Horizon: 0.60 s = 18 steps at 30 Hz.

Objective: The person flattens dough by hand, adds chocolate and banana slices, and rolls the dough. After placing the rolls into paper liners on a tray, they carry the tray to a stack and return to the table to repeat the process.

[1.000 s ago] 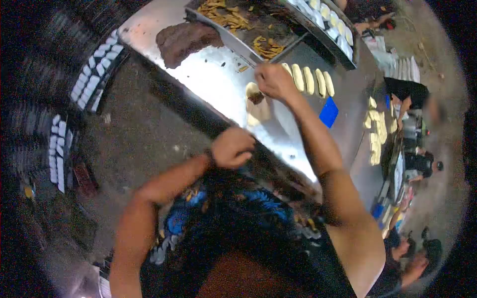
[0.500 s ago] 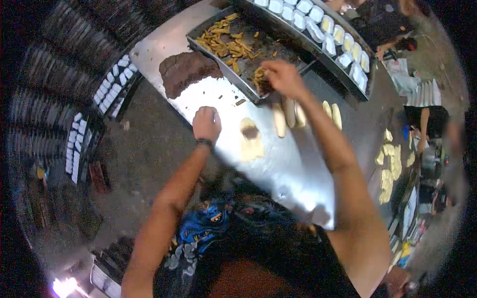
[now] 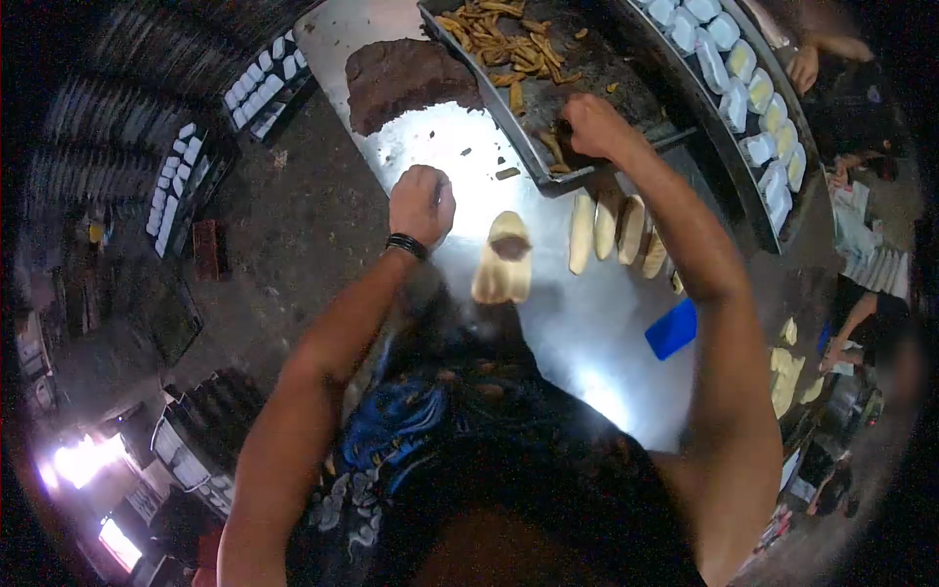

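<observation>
My right hand (image 3: 595, 127) reaches into the near corner of a dark metal tray (image 3: 518, 142), its fingers curled down beside a few brown strips (image 3: 554, 149). Whatever it grips is hidden. On the shiny metal table (image 3: 558, 323) rests my left hand (image 3: 421, 203), fingers curled in and their contents not visible. Between my hands and closer to me lies a flat piece of pale dough (image 3: 504, 279) with a brown filling (image 3: 510, 247) on it. A slab of dark brown paste (image 3: 406, 83) sits beyond my left hand.
Several long rolled dough pieces (image 3: 582, 235) lie under my right forearm. A blue scraper-like piece (image 3: 671, 330) is near my right elbow. At the upper right a long tray (image 3: 748, 201) holds several white-wrapped items. Another person's hand (image 3: 804, 67) shows beyond it.
My view has shifted, bringing the blue piece into sight. My right hand remains in the tray corner, with fewer strips showing around its fingers. The left hand stays curled on the table.
</observation>
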{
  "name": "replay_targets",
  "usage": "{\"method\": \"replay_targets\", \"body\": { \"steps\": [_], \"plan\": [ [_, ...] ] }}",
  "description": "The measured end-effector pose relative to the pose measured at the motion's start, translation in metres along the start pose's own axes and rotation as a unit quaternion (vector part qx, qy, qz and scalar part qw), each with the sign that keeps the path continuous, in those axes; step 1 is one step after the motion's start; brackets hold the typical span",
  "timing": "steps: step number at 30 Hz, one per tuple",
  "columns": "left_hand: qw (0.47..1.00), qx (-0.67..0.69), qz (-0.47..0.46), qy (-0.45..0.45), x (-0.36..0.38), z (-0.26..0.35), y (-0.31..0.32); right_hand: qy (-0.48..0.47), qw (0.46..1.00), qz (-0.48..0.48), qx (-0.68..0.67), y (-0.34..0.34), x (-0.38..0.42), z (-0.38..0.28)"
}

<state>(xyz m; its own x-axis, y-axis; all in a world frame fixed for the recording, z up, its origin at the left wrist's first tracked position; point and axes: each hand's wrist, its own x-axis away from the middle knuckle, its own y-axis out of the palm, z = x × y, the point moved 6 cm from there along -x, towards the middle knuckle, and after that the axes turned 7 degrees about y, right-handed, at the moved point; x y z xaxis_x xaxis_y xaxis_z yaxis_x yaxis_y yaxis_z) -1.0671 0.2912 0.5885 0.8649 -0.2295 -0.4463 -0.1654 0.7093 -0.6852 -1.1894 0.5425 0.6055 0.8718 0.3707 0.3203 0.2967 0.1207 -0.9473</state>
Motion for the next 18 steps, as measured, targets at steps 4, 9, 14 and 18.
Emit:
{"method": "replay_targets", "body": {
  "steps": [4, 9, 14, 18],
  "plan": [
    [1.0, -0.006, 0.014, 0.013, 0.002, -0.003, 0.003, 0.02, 0.996, 0.083, -0.029, -0.013, -0.005, 0.018],
    [0.999, -0.045, -0.017, 0.025, 0.004, -0.009, 0.008, 0.074, 0.992, 0.104, -0.009, -0.005, -0.014, 0.046],
    [0.999, 0.013, 0.02, 0.048, 0.002, -0.005, -0.002, 0.197, 0.935, 0.113, -0.273, -0.046, 0.015, 0.052],
    [0.996, 0.049, 0.02, 0.078, 0.002, -0.007, -0.005, 0.158, 0.892, 0.058, -0.419, -0.08, 0.065, -0.008]
  ]
}}
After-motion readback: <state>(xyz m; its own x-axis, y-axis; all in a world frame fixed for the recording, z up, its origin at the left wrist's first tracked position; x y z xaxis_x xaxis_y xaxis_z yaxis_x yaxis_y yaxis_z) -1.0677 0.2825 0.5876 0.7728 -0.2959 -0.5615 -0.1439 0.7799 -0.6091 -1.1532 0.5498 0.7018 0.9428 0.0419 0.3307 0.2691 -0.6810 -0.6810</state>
